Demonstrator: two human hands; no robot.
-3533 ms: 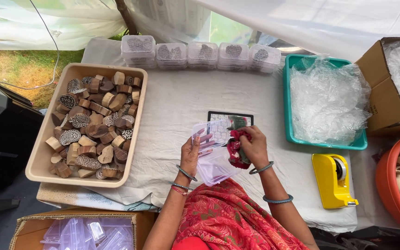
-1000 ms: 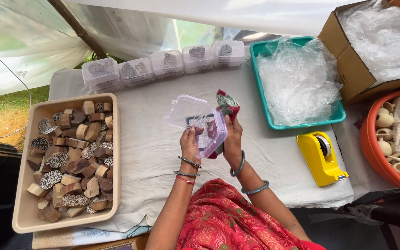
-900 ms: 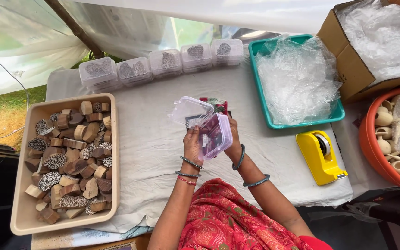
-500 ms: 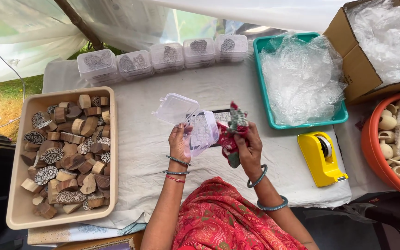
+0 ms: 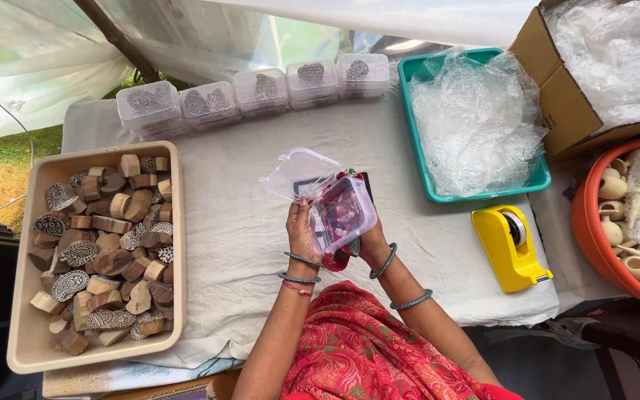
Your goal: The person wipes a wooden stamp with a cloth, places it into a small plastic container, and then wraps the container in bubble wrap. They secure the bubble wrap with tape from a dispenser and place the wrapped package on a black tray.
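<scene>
Both my hands hold a small clear plastic box (image 5: 344, 211) above the white-covered table (image 5: 246, 222). Its hinged lid (image 5: 299, 172) stands open toward the far left. Something red and dark shows through the box wall. My left hand (image 5: 303, 231) grips the box's left side with fingers on its edge. My right hand (image 5: 368, 248) is under and behind the box, mostly hidden, and a bit of red material (image 5: 337, 261) pokes out below it.
A beige tray (image 5: 20, 326) of carved wooden blocks sits at the left. Several closed clear boxes (image 5: 261, 89) line the far edge. A teal tray (image 5: 535, 181) with bubble wrap, a yellow tape dispenser (image 5: 511, 248), a cardboard box (image 5: 557, 111) and an orange tub (image 5: 590, 237) stand to the right.
The box has come down from a raised position toward my body, and my right hand has slid beneath it. The red item that stuck out above is now inside or under the box.
</scene>
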